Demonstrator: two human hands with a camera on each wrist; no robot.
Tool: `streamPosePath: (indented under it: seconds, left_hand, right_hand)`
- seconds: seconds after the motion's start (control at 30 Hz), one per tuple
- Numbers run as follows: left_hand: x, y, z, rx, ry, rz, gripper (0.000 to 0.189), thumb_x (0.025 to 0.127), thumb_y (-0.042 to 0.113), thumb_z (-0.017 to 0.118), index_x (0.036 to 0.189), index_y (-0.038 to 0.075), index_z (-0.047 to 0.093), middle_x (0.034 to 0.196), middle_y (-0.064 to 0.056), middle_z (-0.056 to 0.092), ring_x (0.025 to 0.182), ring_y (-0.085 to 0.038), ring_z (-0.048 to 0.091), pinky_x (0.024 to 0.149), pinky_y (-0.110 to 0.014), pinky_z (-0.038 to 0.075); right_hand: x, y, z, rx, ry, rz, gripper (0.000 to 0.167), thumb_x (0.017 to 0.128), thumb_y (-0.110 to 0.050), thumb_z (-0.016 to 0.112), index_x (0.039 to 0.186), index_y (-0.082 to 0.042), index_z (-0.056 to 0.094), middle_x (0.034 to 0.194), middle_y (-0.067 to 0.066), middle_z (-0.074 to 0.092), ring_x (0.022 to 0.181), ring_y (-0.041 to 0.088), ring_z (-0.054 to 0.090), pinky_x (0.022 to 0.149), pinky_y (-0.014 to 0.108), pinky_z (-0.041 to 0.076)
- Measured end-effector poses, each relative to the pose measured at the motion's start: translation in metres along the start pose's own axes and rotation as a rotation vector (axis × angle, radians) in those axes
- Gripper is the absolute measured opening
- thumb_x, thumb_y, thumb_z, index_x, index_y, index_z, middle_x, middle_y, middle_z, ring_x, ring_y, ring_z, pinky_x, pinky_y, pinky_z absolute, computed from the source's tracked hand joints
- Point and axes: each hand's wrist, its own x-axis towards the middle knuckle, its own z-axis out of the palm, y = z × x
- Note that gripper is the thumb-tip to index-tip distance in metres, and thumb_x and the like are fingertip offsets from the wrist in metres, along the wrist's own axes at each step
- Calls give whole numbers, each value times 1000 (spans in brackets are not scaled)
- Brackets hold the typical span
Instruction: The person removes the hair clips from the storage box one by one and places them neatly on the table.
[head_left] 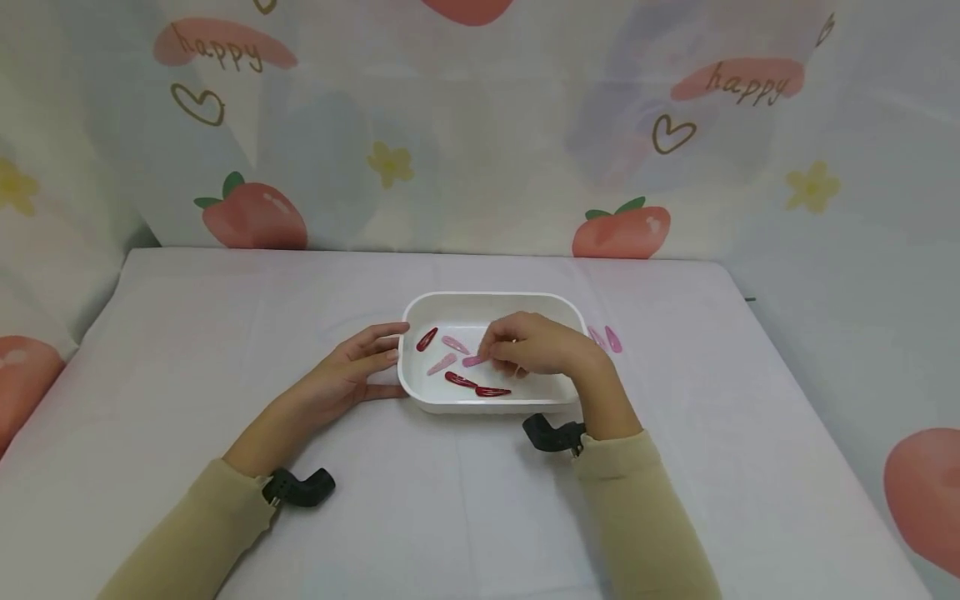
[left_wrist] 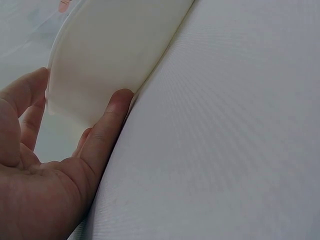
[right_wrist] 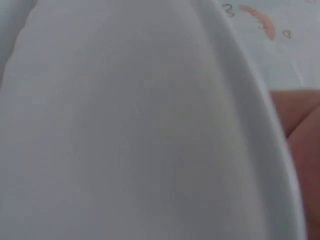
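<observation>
A white tray (head_left: 487, 408) holds several snap hair clips. On its left lie a dark red clip (head_left: 427, 338), a light pink clip (head_left: 454, 344) and another pale pink clip (head_left: 442, 364). Two red clips (head_left: 461, 380) lie near the front wall. My left hand (head_left: 337, 375) touches the tray's left end with extended fingers; the left wrist view shows its fingertips against the outer wall (left_wrist: 115, 45). Inside the tray, my right hand (head_left: 528, 343) pinches a pink hair clip (head_left: 472, 362), partly hidden by the fingers. The right wrist view shows mostly blurred tray wall (right_wrist: 150, 125).
Beyond the tray's right end, two pink clips (head_left: 613, 339) lie on the white-covered table (head_left: 420, 517). Behind the table hangs a printed backdrop (head_left: 480, 167). Dark wrist cameras (head_left: 300, 487) sit at both cuffs.
</observation>
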Motion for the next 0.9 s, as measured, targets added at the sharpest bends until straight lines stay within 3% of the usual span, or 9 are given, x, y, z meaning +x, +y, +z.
streamPosePath:
  seconds: [0.1, 0.17, 0.27, 0.47, 0.57, 0.63, 0.7, 0.8, 0.9]
  left_hand:
    - [0, 1, 1, 7, 10, 0, 53, 103, 14, 54, 153, 13, 36, 154, -14, 35, 134, -36, 46, 94, -54, 55]
    - [-1, 1, 1, 9, 9, 4, 53, 103, 14, 54, 153, 13, 35, 155, -15, 34, 134, -37, 45, 94, -54, 54]
    - [0, 1, 2, 9, 5, 7, 55, 103, 13, 54, 154, 11, 33, 156, -16, 32, 135, -38, 44, 94, -55, 54]
    - [0, 1, 3, 5, -5, -1, 56, 103, 14, 55, 154, 11, 32, 156, -17, 31, 136, -39, 42, 95, -55, 53]
    - [-1, 0, 3, 1, -8, 3, 56, 103, 15, 55, 154, 11, 32, 156, -17, 31, 136, -38, 44, 95, -55, 53]
    - [-1, 0, 3, -1, -10, 5, 57, 103, 15, 55, 154, 11, 32, 156, -16, 31, 135, -37, 45, 95, -54, 54]
    - [-1, 0, 3, -1, -10, 5, 57, 103, 16, 56, 154, 11, 32, 156, -16, 32, 135, -36, 46, 94, -54, 54]
    - [-1, 0, 3, 2, -8, 3, 56, 103, 16, 56, 154, 12, 33, 155, -15, 33, 134, -36, 47, 95, -54, 54]
    - [-2, 1, 3, 9, -8, 3, 56, 103, 16, 55, 154, 12, 33, 155, -15, 32, 134, -35, 47, 95, -54, 54]
  right_hand:
    - [-1, 3, 1, 15, -164, 34, 20, 99, -10, 52, 101, -8, 72, 81, 8, 63, 71, 21, 57, 64, 27, 51]
    - [3, 3, 5, 25, -209, 26, 21, 100, -12, 53, 106, -9, 73, 81, 7, 64, 70, 18, 56, 63, 25, 49]
    - [11, 0, 12, -32, -120, -39, 23, 100, -15, 54, 114, -11, 73, 80, 8, 64, 69, 15, 54, 66, 25, 46]
    - [16, -2, 15, -168, 98, -88, 30, 100, -18, 54, 125, -18, 70, 120, -3, 69, 106, 17, 59, 96, 35, 49]
    - [12, 0, 9, -145, 158, -70, 28, 100, -17, 54, 123, -18, 70, 114, -1, 70, 100, 19, 62, 93, 36, 50]
    - [9, 3, 4, -126, 193, -43, 27, 98, -14, 53, 118, -16, 71, 101, 2, 70, 86, 18, 61, 82, 33, 50]
    - [4, 5, 0, -116, 189, 6, 27, 95, -9, 51, 110, -13, 72, 86, 5, 66, 74, 18, 57, 72, 30, 47]
    - [2, 8, -1, -130, 120, 64, 26, 92, -5, 50, 102, -12, 73, 72, 5, 61, 66, 15, 54, 66, 28, 44]
    - [7, 10, 3, -149, 96, 34, 23, 94, -8, 54, 106, -14, 73, 80, 0, 64, 75, 15, 56, 74, 29, 47]
